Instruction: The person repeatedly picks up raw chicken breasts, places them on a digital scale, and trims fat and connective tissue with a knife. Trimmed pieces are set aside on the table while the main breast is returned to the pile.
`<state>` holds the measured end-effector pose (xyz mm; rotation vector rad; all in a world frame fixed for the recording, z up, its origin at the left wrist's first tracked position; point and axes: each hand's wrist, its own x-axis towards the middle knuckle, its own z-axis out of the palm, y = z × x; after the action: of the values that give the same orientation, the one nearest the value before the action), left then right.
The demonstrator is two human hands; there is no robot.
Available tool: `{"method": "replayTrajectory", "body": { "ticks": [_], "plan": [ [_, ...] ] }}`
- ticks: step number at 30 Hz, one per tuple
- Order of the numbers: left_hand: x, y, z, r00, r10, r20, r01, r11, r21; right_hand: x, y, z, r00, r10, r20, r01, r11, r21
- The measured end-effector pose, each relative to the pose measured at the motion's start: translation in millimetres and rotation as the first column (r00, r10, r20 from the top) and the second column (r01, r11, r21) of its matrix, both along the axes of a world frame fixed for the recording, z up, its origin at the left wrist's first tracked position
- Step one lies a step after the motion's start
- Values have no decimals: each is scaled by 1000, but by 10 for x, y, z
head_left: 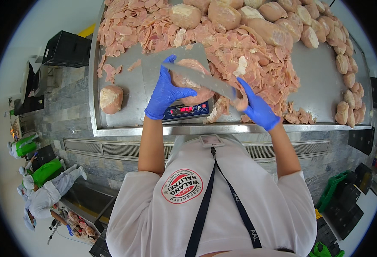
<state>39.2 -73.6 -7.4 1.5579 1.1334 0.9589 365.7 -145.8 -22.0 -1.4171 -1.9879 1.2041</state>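
Note:
My left hand, in a blue glove, grips a round lump of pink ham from its left side, thumb below and fingers above. My right hand, also gloved in blue, holds a long knife. The blade lies slantwise across the ham, its tip close to my left fingers. Inside my right hand the handle is hidden, and a pink flap of meat hangs beside its fingers. Under the ham sits a digital scale with a lit red display. Thin ham slices are heaped right behind my right hand.
A single ham lump rests on the steel table at the left. More whole lumps line the back and right side. A raised rim runs along the near edge. Co-workers and black crates are off to the left.

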Motion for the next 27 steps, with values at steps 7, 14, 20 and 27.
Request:
{"method": "replayTrajectory", "body": {
  "ticks": [7,14,20,27],
  "plan": [
    [-15,5,120,997,-75,-13,74,994,-81,174,-202,250,975,66,211,-56,997,-54],
    [-108,3,-23,994,-107,7,107,994,13,-442,386,670,905,151,399,-131,988,-77],
    [-50,-65,23,994,-72,78,75,997,-29,-784,648,630,899,199,390,-259,960,107],
    [82,5,-37,989,-124,77,131,988,-83,-1007,1356,119,965,102,240,-203,872,445]
  ]
}}
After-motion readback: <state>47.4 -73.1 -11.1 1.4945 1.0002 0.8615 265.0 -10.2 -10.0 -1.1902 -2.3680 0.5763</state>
